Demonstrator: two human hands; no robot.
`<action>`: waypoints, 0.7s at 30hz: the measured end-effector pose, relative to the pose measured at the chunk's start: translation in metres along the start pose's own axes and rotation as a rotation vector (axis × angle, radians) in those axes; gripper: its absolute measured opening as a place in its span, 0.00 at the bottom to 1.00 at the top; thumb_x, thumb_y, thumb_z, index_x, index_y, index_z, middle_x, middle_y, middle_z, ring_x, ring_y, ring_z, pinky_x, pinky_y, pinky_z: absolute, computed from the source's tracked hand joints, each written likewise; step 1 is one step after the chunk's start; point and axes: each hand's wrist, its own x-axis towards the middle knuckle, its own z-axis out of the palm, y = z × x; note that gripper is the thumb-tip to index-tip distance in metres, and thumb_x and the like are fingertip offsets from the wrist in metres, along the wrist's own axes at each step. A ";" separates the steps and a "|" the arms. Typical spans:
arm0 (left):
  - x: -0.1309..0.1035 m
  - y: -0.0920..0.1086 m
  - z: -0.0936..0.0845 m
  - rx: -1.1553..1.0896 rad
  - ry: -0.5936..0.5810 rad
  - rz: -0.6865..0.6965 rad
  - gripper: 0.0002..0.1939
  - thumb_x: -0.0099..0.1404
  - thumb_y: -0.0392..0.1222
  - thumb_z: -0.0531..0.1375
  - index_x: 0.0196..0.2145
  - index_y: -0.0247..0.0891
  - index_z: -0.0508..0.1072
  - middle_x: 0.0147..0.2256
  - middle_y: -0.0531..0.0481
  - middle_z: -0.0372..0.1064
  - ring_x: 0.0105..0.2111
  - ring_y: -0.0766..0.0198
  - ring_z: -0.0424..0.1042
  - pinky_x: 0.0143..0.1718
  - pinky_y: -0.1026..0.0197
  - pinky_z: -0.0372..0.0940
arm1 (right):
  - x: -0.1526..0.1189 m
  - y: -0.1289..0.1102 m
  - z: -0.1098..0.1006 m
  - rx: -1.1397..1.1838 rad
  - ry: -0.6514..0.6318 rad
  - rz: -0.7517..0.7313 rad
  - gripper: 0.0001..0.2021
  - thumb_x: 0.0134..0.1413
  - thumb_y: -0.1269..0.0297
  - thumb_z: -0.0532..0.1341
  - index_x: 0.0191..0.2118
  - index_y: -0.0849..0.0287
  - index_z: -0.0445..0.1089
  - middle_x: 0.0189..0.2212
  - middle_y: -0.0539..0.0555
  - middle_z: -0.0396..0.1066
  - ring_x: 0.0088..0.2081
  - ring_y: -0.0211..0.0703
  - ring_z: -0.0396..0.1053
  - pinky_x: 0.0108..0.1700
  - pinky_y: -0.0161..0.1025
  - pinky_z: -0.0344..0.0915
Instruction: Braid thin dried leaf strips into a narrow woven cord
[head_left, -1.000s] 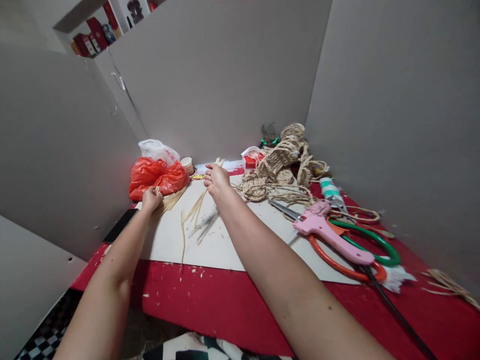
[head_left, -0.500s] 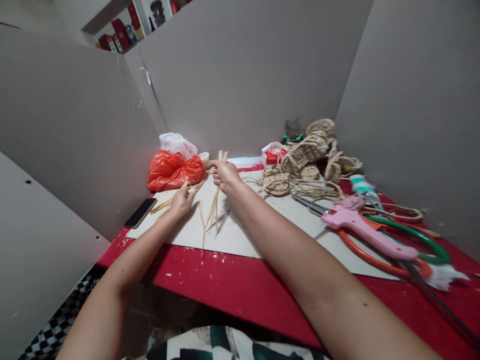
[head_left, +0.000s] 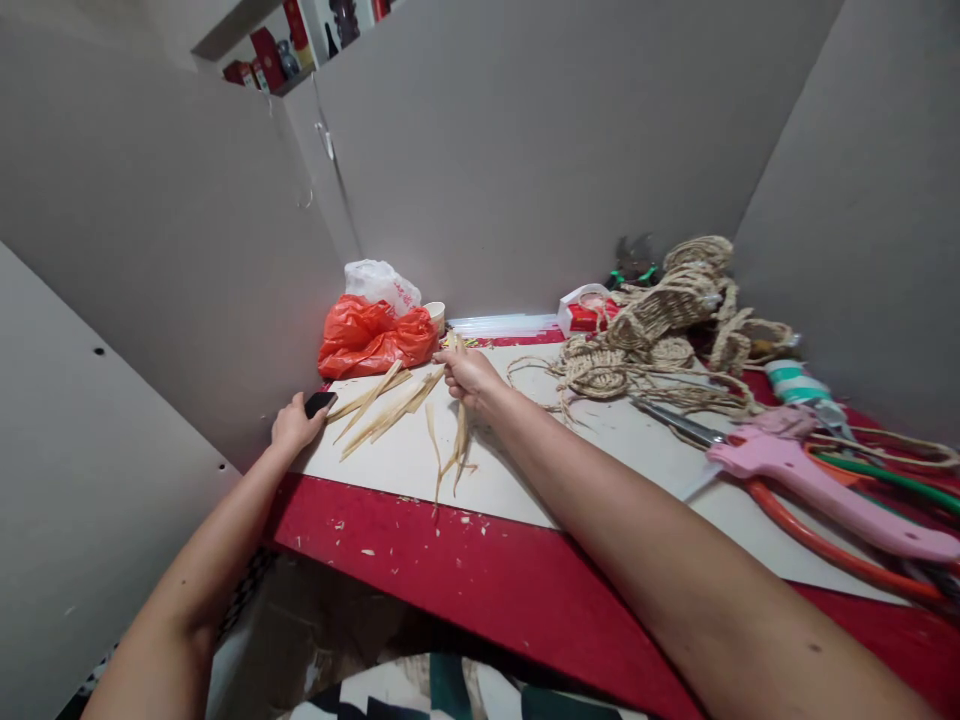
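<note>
Strips, dry and flat, hang pinched in right hand; left hand partly covers smooth phone, grip unclear. White board on red table, grey walls.

No legible txt: red print on white plastic bag & shelf boxes' labels too sm. to read.

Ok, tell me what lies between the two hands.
The head view shows loose pale strips on the white board between the left hand and right hand; a phone shows at the left hand's fingers.
</note>
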 end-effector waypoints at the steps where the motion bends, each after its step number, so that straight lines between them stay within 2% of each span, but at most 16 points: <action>1: 0.000 -0.003 -0.001 0.058 -0.033 -0.015 0.38 0.60 0.60 0.53 0.60 0.32 0.59 0.50 0.29 0.69 0.50 0.39 0.68 0.45 0.48 0.63 | 0.000 0.002 0.000 -0.013 -0.008 0.006 0.10 0.49 0.74 0.60 0.25 0.59 0.57 0.10 0.39 0.47 0.12 0.26 0.42 0.14 0.27 0.37; 5: 0.002 0.000 -0.003 0.167 -0.083 -0.024 0.42 0.57 0.67 0.50 0.60 0.34 0.60 0.49 0.30 0.70 0.50 0.38 0.68 0.46 0.46 0.63 | 0.000 0.005 0.000 -0.059 -0.021 0.014 0.09 0.51 0.74 0.59 0.26 0.59 0.57 0.11 0.40 0.47 0.12 0.27 0.42 0.14 0.27 0.38; 11: 0.013 0.004 -0.005 0.099 -0.131 -0.086 0.46 0.52 0.69 0.55 0.59 0.34 0.60 0.52 0.29 0.67 0.52 0.37 0.66 0.47 0.47 0.62 | 0.001 0.005 -0.001 -0.098 -0.011 0.012 0.07 0.51 0.73 0.58 0.26 0.60 0.58 0.11 0.40 0.48 0.12 0.27 0.43 0.14 0.28 0.38; 17: 0.007 0.008 0.001 -0.022 -0.066 -0.091 0.47 0.53 0.62 0.58 0.64 0.32 0.53 0.54 0.27 0.63 0.53 0.40 0.66 0.49 0.49 0.62 | 0.004 0.006 -0.002 -0.123 -0.012 0.006 0.07 0.50 0.73 0.59 0.26 0.60 0.58 0.11 0.40 0.48 0.13 0.27 0.43 0.15 0.29 0.39; 21: 0.001 0.009 -0.001 -0.104 -0.061 -0.046 0.45 0.54 0.56 0.60 0.64 0.32 0.54 0.54 0.31 0.66 0.53 0.42 0.67 0.49 0.50 0.63 | 0.005 0.009 -0.002 -0.138 -0.014 0.006 0.07 0.50 0.73 0.59 0.26 0.60 0.58 0.11 0.40 0.48 0.13 0.28 0.44 0.15 0.29 0.39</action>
